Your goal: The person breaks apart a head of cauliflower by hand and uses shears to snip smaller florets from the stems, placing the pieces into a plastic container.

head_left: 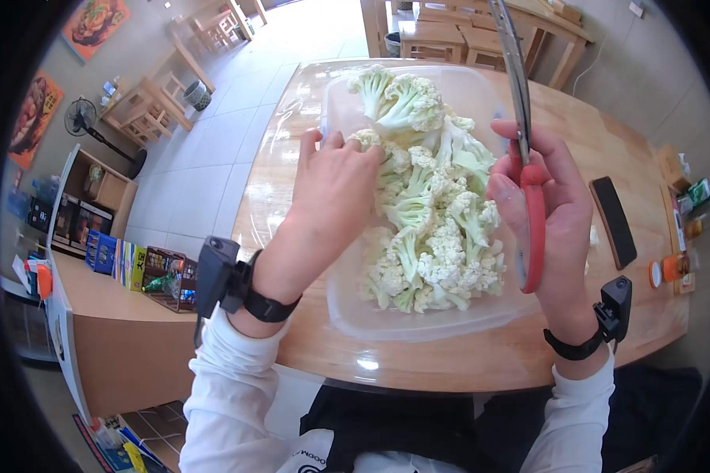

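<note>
A clear plastic tub [345, 315] holds a heap of pale cauliflower florets [442, 252], with larger pieces [409, 102] at its far end. Over the tub's left side, my left hand [333, 185] has its fingers curled down at a cauliflower floret [394, 160]; the fingertips are partly hidden. Raised above the tub's right side, my right hand [556, 189] grips red-handled scissors [533, 229]. Their metal blades point up and away from me and look closed together.
On the wooden table [450, 359], a black phone [614, 222] lies to the right, near small jars [674, 266] along the right edge. A wooden counter [126, 315] with a crate [166, 277] stands at left. Stools [434, 39] and a floor fan [83, 118] are farther off.
</note>
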`<action>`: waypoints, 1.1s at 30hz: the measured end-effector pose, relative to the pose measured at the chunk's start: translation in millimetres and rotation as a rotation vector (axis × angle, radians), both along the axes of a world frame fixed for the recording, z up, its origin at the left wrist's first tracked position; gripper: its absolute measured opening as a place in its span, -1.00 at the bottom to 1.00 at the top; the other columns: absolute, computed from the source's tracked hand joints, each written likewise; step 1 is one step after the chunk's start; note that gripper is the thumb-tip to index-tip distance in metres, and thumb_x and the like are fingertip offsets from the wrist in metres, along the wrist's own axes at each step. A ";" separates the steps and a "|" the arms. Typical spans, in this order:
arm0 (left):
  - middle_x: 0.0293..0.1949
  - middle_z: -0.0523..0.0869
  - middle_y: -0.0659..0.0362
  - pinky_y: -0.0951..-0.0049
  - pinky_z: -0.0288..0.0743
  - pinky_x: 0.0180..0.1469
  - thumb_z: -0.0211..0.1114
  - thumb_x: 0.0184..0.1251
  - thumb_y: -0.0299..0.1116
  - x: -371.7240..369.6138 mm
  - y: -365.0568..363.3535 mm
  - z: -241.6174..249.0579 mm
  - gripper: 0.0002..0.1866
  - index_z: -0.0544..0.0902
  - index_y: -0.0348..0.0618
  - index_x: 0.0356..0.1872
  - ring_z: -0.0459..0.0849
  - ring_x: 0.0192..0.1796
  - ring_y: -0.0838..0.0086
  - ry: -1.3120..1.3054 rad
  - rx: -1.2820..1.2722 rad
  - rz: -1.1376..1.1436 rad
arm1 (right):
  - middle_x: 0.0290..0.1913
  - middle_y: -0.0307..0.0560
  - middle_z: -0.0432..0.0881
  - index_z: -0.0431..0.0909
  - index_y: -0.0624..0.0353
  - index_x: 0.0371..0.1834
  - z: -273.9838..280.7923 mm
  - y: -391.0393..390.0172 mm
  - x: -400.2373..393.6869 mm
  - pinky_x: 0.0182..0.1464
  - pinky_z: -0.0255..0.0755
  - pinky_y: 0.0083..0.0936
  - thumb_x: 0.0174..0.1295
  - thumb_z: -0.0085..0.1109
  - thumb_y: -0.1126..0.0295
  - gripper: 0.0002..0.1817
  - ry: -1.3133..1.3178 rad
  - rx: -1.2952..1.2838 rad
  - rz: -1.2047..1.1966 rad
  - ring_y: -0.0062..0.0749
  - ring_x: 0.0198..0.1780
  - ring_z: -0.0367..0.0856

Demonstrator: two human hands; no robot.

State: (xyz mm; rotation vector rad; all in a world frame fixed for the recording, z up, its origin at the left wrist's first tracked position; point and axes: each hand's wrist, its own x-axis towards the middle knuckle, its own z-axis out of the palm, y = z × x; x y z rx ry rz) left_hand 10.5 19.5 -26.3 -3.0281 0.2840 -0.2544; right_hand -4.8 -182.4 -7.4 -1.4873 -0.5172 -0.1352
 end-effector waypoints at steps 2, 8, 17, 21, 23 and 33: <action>-0.29 0.68 0.19 0.19 0.09 0.27 0.45 -0.15 -0.37 6.2 -2.0 -0.8 -0.68 0.66 -0.03 -0.25 0.57 -0.03 0.36 0.020 0.020 0.013 | -0.27 -0.25 0.52 0.36 0.25 0.12 0.1 -0.9 0.0 -0.13 0.35 -0.75 0.19 0.13 0.58 -0.60 0.020 -0.008 0.013 -0.76 -0.27 0.40; -0.46 0.68 0.19 0.15 0.06 0.29 0.39 -0.15 -0.30 14.5 1.5 3.0 -0.73 0.68 -0.01 -0.31 0.62 -0.13 0.34 0.066 0.061 -0.018 | -0.30 -0.27 0.51 0.37 0.25 0.11 0.0 -2.7 3.0 -0.18 0.34 -0.78 0.20 0.13 0.56 -0.61 -0.009 0.015 -0.037 -0.76 -0.28 0.41; -0.64 0.54 0.26 0.61 0.39 -0.35 0.31 -0.02 -0.26 7.0 23.1 40.8 -0.73 0.63 -0.26 -0.36 0.52 -0.49 0.61 0.094 -0.672 -0.027 | -0.34 -0.32 0.48 0.39 0.24 0.12 3.1 -4.9 7.1 -0.23 0.31 -0.80 0.20 0.12 0.53 -0.62 0.054 0.109 -0.060 -0.77 -0.30 0.41; -0.53 0.58 0.30 0.61 0.44 -0.19 0.23 0.12 -0.23 9.6 29.1 44.6 -0.77 0.61 -0.20 -0.38 0.52 -0.41 0.67 0.106 -1.389 -0.028 | -0.34 -0.30 0.48 0.35 0.22 0.13 2.2 -7.3 9.1 -0.22 0.31 -0.80 0.20 0.13 0.51 -0.59 0.080 0.152 -0.074 -0.75 -0.30 0.41; -0.42 0.56 0.33 0.55 0.43 -0.08 0.17 0.18 -0.22 8.3 30.4 43.1 -0.78 0.58 -0.13 -0.28 0.51 -0.33 0.66 0.171 -1.482 -0.036 | -0.34 -0.30 0.48 0.34 0.22 0.14 1.4 -5.6 8.6 -0.22 0.32 -0.80 0.20 0.13 0.51 -0.58 0.088 0.219 -0.078 -0.75 -0.30 0.42; -0.31 0.56 0.30 0.56 0.41 -0.03 0.00 0.33 -0.24 -21.1 -16.3 49.7 -0.78 0.52 -0.09 -0.17 0.52 -0.24 0.66 0.468 -1.925 -0.115 | -0.14 -0.20 0.46 0.23 0.15 0.19 3.2 -5.2 -0.5 -0.26 0.34 -0.77 0.20 0.24 0.34 -0.46 0.117 0.194 -0.007 -0.71 -0.27 0.39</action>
